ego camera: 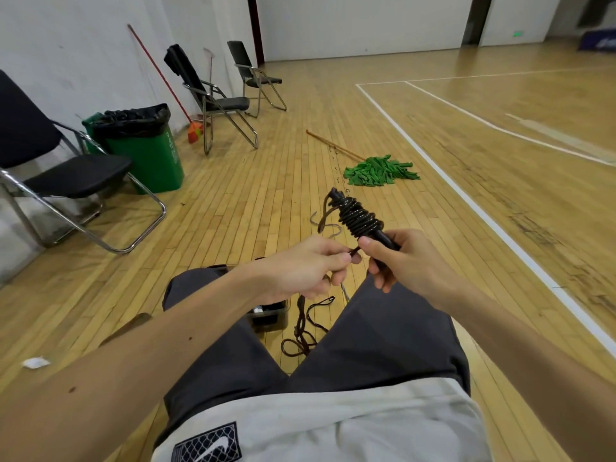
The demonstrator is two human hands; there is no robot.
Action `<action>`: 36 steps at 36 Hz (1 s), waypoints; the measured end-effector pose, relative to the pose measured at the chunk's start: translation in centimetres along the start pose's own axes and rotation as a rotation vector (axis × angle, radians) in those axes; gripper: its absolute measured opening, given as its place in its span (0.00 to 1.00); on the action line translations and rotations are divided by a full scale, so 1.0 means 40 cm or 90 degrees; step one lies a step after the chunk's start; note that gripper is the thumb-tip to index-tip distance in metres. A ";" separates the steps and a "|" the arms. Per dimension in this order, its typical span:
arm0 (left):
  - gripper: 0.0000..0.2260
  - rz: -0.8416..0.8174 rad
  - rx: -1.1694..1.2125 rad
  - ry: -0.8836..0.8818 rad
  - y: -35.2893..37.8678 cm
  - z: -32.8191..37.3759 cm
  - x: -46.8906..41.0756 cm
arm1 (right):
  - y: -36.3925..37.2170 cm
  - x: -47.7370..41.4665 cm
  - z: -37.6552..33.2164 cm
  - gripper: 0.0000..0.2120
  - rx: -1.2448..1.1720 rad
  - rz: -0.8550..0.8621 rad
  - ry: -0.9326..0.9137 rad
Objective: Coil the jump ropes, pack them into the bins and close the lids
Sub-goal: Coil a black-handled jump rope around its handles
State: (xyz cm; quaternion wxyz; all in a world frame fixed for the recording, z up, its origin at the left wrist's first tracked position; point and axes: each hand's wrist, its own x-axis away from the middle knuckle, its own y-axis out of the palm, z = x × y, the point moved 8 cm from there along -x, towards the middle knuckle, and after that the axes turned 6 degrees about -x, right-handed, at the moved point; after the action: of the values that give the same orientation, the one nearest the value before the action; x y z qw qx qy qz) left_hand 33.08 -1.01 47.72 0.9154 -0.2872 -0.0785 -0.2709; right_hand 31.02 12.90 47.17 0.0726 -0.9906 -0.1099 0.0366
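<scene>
My right hand grips the black handles of a jump rope, with dark rope wound in several turns round them above my fingers. My left hand pinches the loose rope just left of the handles. The rest of the rope hangs down between my knees and lies in loops on the wooden floor. A dark bin sits on the floor under my left forearm, mostly hidden by my leg and arm; its lid state cannot be told.
Folding chairs stand along the left wall beside a green waste bin. A broom leans on the wall. A green mop lies on the floor ahead. A scrap of paper lies at left.
</scene>
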 end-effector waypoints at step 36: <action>0.12 -0.061 -0.455 0.240 -0.059 0.171 -0.004 | 0.143 0.114 -0.044 0.12 0.417 -0.413 0.046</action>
State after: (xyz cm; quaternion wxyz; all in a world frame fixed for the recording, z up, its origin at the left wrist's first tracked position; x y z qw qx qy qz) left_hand 31.74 1.33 54.44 0.7429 -0.5285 0.1763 -0.3710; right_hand 36.84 8.15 47.79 0.3936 -0.8305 -0.3940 0.0099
